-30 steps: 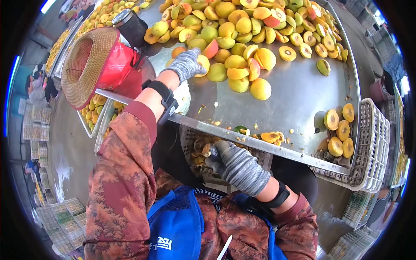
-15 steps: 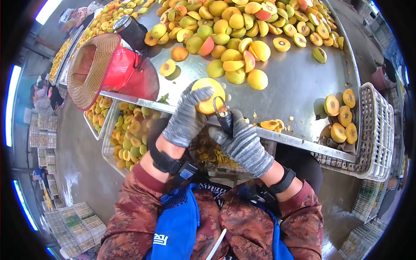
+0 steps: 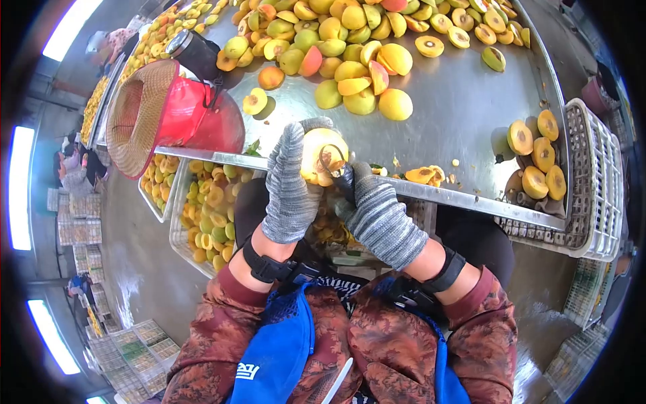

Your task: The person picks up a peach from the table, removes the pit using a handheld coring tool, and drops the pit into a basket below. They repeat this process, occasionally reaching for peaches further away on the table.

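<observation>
A yellow peach half [image 3: 315, 149], its cut face towards me, lies in my left hand [image 3: 289, 185], gloved in grey knit, with the fingers raised along its far side. Closed around the black handle of a loop-bladed pitting tool [image 3: 346, 183] is my right hand [image 3: 385, 219], in a matching glove. The thin metal loop is at the middle of the cut face, where the flesh looks reddish. Both hands are just over the near edge of the metal table [image 3: 444, 128].
Peach halves [image 3: 336, 60] are heaped at the back. Several pit-side-up halves [image 3: 536, 161] lie at right by a white crate [image 3: 602, 182]. A straw hat [image 3: 138, 121] and dark cup [image 3: 195, 54] stand left. Crates of peaches [image 3: 208, 209] sit below; scraps [image 3: 425, 176] lie at the edge.
The peach half has turned so its cut face shows, and the tool's loop has moved onto it. My left fingers have straightened. The whole view has shifted slightly.
</observation>
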A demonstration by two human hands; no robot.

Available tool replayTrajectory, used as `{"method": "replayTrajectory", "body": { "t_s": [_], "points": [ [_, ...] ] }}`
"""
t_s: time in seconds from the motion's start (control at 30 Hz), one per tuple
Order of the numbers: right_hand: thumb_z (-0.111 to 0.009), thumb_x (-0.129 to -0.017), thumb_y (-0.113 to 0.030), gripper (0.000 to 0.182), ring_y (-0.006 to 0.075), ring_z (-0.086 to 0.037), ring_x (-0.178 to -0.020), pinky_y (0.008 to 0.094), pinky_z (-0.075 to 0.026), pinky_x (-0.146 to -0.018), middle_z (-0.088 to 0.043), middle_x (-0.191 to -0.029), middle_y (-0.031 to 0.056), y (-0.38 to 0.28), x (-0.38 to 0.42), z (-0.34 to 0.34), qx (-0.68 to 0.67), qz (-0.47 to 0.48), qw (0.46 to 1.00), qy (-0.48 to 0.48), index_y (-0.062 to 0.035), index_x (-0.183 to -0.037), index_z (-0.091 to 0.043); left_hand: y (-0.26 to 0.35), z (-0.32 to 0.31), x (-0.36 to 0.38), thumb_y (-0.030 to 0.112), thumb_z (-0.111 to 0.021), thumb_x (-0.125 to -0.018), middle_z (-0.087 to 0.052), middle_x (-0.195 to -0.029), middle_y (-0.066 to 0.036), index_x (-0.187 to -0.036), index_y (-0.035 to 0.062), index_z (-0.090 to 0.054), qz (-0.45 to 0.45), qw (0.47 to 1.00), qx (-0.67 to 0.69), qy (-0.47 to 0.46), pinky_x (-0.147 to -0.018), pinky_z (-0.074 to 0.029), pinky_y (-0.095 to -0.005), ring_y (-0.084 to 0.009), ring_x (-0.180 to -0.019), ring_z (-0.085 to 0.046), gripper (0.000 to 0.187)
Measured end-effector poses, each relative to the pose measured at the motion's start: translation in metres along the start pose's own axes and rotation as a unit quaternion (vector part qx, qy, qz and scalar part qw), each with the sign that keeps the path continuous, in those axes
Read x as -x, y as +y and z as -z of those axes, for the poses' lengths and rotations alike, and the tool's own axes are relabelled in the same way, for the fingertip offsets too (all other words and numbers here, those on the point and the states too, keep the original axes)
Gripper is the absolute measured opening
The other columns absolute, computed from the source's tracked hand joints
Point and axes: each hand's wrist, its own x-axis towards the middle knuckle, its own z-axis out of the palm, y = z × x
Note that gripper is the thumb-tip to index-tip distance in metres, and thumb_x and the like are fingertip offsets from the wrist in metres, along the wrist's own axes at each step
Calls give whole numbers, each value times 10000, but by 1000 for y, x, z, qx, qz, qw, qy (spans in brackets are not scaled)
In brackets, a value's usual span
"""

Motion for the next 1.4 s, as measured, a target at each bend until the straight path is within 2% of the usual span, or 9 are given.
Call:
{"method": "replayTrajectory", "body": {
  "t_s": [0.13, 0.6, 0.67, 0.77, 1.03, 1.1, 1.13, 1.2, 1.4],
  "points": [
    [-622, -680, -52, 587, 353, -554, -803, 379, -458, -680, -539, -884, 203, 7, 0, -10, -35, -53, 998, -18, 12, -1180, -321, 9, -10, 3, 370, -433, -874, -556, -894, -136, -1016, -18, -490, 105, 971, 214, 23, -737, -482, -314, -199, -786, -568, 417],
    [-619, -704, -38, 464, 233, -566, -821, 326, -467, -710, -553, -882, 114, 13, 13, -29, -118, -46, 988, -89, -14, -1108, -392, 13, -4, 15, 294, -463, -867, -578, -860, -93, -952, -15, -543, -44, 997, -62, 24, -722, -447, -275, -144, -780, -548, 330],
    [-605, -710, -10, 442, 200, -567, -828, 299, -468, -702, -562, -884, 86, 55, 14, -77, -395, 25, 917, -50, -24, -1100, -398, 12, -3, 16, 375, -389, -872, -583, -877, -119, -993, -10, -521, -67, 987, -142, 26, -745, -485, -333, -216, -794, -586, 424],
    [-599, -712, 13, 427, 177, -562, -817, 271, -465, -689, -559, -879, 61, 2, 14, -15, -168, -62, 977, -111, -32, -1090, -406, 9, -3, 19, 383, -402, -869, -582, -882, -117, -992, -6, -523, -64, 991, -112, 28, -738, -485, -331, -209, -798, -582, 425],
    [-614, -730, -26, 383, 163, -554, -801, 253, -458, -702, -551, -867, 53, 15, 13, -40, -204, -32, 976, -68, -25, -1061, -423, 5, 4, 20, 384, -436, -863, -581, -886, -112, -1027, -3, -516, -132, 971, -196, 24, -740, -480, -323, -197, -811, -573, 428],
    [-613, -742, -78, 415, 184, -558, -805, 269, -459, -699, -549, -877, 77, 41, -5, -75, -577, -67, 807, -109, -12, -1098, -410, 4, 4, 20, 380, -435, -865, -581, -887, -107, -1032, -3, -516, -169, 952, -256, 11, -742, -477, -321, -196, -810, -573, 425],
    [-613, -742, -78, 415, 184, -558, -805, 269, -459, -699, -549, -877, 77, 41, 3, -68, -577, -68, 806, -109, -12, -1098, -410, 5, 3, 20, 375, -435, -866, -582, -887, -105, -1030, -4, -517, -149, 960, -236, 16, -743, -475, -317, -194, -809, -572, 421],
    [-601, -750, -110, 445, 195, -560, -792, 289, -456, -699, -545, -861, 101, -17, 14, 0, -130, -82, 978, -140, 2, -1129, -395, 8, 2, 22, 365, -435, -869, -583, -885, -102, -1027, -6, -519, -108, 974, -200, 25, -745, -472, -311, -190, -807, -571, 412],
    [-640, -702, -84, 508, 230, -572, -711, 326, -459, -675, -566, -793, 125, -2, 19, -16, -218, -9, 970, -106, 18, -1136, -395, 3, 5, 26, 361, -435, -868, -588, -873, -99, -1016, -10, -526, -93, 977, -182, 62, -751, -464, -300, -184, -800, -571, 410]
  ]
}}
